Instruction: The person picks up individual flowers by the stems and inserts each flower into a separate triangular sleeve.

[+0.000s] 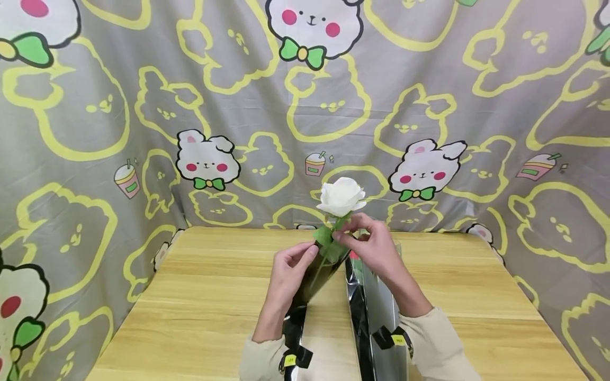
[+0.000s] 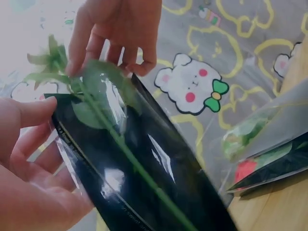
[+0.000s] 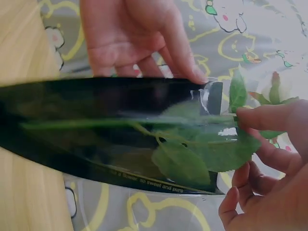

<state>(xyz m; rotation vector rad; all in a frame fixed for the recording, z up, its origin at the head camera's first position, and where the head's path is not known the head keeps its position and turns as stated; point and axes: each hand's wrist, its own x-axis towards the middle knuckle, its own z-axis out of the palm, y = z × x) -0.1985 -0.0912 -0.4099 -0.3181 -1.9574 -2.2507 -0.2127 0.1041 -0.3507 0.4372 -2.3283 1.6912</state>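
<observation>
A white artificial rose (image 1: 340,197) stands upright, its green stem (image 2: 139,166) and leaves (image 3: 180,166) inside a flat flower sleeve (image 3: 72,103) with a clear front and black back. The bloom is outside the sleeve's open end. My left hand (image 1: 290,267) pinches the sleeve at the edge of its mouth between thumb and fingers. From the other side my right hand (image 1: 374,246) pinches the stem just below the bloom, beside the upper leaf. In the right wrist view, printed lettering runs along the sleeve's lower edge.
To the right on the wooden table (image 1: 200,296) lie other wrapped flowers in sleeves (image 1: 381,312), one with a red bloom (image 2: 246,169). A grey curtain (image 1: 267,106) with cartoon rabbits hangs behind the table and along its sides.
</observation>
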